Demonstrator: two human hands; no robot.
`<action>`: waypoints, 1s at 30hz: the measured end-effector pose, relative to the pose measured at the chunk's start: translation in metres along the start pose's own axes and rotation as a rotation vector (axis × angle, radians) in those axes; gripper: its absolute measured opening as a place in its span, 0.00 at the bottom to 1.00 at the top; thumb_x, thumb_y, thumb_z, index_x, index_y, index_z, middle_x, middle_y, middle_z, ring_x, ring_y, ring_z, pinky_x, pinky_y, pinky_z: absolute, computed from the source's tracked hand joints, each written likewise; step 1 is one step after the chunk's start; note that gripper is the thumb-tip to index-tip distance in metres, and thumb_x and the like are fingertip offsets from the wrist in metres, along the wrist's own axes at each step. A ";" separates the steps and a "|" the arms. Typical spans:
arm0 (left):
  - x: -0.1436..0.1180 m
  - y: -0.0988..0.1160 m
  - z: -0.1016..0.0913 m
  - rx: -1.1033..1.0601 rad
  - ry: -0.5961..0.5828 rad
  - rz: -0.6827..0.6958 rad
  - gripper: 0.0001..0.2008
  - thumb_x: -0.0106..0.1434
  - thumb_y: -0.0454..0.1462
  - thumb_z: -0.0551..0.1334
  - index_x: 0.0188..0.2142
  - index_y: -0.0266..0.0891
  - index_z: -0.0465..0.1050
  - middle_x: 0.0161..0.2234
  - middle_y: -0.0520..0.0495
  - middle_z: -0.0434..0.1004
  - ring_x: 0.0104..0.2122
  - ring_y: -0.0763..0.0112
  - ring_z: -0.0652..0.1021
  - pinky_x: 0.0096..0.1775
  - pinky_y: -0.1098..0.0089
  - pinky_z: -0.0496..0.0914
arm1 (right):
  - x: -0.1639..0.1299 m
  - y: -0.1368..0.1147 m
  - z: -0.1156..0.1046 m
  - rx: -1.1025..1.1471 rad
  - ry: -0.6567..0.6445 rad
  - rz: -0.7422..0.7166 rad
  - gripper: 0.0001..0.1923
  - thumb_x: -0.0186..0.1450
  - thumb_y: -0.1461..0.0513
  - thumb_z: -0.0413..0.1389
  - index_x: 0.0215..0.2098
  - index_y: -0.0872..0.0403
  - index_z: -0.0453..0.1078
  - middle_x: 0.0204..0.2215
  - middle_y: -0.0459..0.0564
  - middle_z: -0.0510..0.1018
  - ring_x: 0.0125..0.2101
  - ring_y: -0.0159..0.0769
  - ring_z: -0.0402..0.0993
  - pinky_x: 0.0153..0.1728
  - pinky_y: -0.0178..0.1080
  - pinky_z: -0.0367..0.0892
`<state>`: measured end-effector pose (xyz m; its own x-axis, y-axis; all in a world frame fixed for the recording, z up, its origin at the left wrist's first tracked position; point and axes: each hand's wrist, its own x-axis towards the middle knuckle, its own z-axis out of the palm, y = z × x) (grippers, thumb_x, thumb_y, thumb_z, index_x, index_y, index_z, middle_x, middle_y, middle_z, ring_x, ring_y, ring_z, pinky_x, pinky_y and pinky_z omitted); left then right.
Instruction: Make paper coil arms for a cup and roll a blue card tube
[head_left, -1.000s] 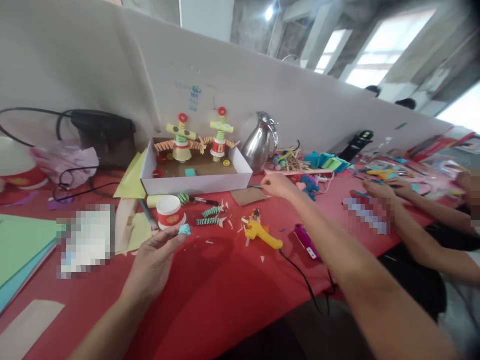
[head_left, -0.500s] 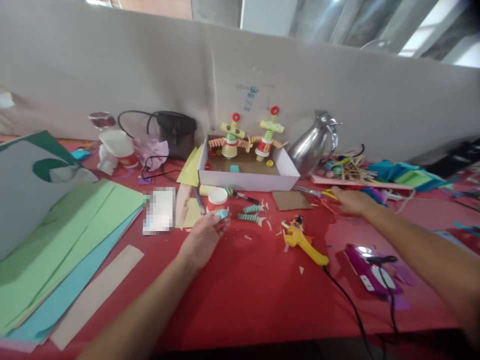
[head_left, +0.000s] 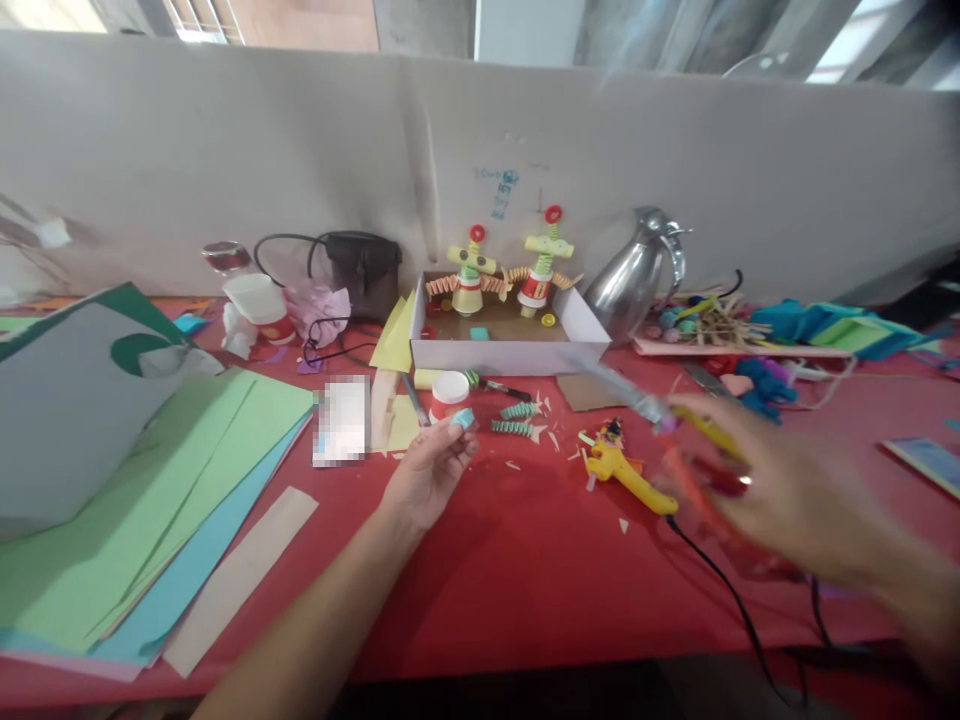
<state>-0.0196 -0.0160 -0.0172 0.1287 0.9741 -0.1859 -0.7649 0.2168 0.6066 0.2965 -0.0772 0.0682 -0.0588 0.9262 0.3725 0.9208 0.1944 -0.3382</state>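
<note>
My left hand (head_left: 429,470) hovers over the red table (head_left: 487,570) and pinches a small light-blue foam piece (head_left: 463,418) between thumb and fingers, just in front of a white and red paper cup (head_left: 450,393). My right hand (head_left: 780,490), blurred by motion, holds a pair of scissors (head_left: 645,402) with yellow and red handles, blades pointing up and left. It is above and right of the yellow glue gun (head_left: 626,470).
A white shallow box (head_left: 510,352) with two paper-cup figures stands at the back, a steel jug (head_left: 634,275) beside it. Green and blue paper sheets (head_left: 150,480) lie left. Green paper springs (head_left: 514,420), a cardboard scrap (head_left: 589,392), sticks and foam bits lie around.
My right hand has lifted the scissors from the table near the jug and pulled them toward me. The view has swung left. My left hand still holds the blue piece.
</note>
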 end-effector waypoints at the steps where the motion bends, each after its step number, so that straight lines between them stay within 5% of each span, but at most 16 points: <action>1: 0.000 0.000 0.000 0.002 0.007 -0.003 0.09 0.48 0.34 0.74 0.29 0.35 0.79 0.29 0.48 0.80 0.32 0.74 0.77 0.38 0.73 0.73 | -0.016 -0.019 0.016 -0.003 -0.044 -0.044 0.29 0.60 0.51 0.60 0.59 0.44 0.65 0.50 0.54 0.78 0.43 0.54 0.79 0.41 0.54 0.76; 5: 0.000 0.001 -0.002 0.039 -0.017 0.001 0.10 0.48 0.35 0.74 0.31 0.35 0.80 0.32 0.48 0.81 0.33 0.74 0.78 0.39 0.73 0.73 | -0.055 -0.067 0.073 0.087 -0.135 -0.104 0.31 0.61 0.51 0.59 0.59 0.48 0.59 0.51 0.57 0.75 0.46 0.51 0.77 0.40 0.51 0.77; 9: -0.001 0.001 -0.001 0.062 -0.069 0.014 0.08 0.49 0.36 0.74 0.29 0.38 0.81 0.32 0.49 0.82 0.34 0.73 0.78 0.39 0.73 0.72 | -0.061 -0.079 0.099 0.163 -0.133 -0.072 0.32 0.60 0.52 0.60 0.59 0.49 0.57 0.51 0.58 0.74 0.48 0.51 0.76 0.37 0.48 0.77; 23: -0.001 -0.004 -0.002 0.104 -0.056 0.006 0.05 0.53 0.36 0.71 0.31 0.38 0.80 0.34 0.49 0.82 0.37 0.71 0.78 0.42 0.70 0.71 | -0.051 -0.074 0.106 0.146 0.022 -0.176 0.23 0.67 0.53 0.55 0.58 0.50 0.63 0.48 0.54 0.78 0.47 0.44 0.77 0.42 0.42 0.76; 30: -0.002 -0.004 0.000 0.111 0.034 -0.019 0.07 0.51 0.37 0.72 0.28 0.38 0.78 0.33 0.50 0.81 0.36 0.70 0.77 0.43 0.68 0.71 | -0.052 -0.069 0.104 -0.154 0.119 -0.293 0.23 0.68 0.55 0.55 0.59 0.52 0.64 0.39 0.52 0.81 0.37 0.44 0.80 0.28 0.39 0.72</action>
<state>-0.0169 -0.0188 -0.0192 0.1196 0.9674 -0.2234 -0.6876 0.2430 0.6842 0.1961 -0.1049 -0.0175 -0.2917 0.7924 0.5357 0.9194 0.3868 -0.0715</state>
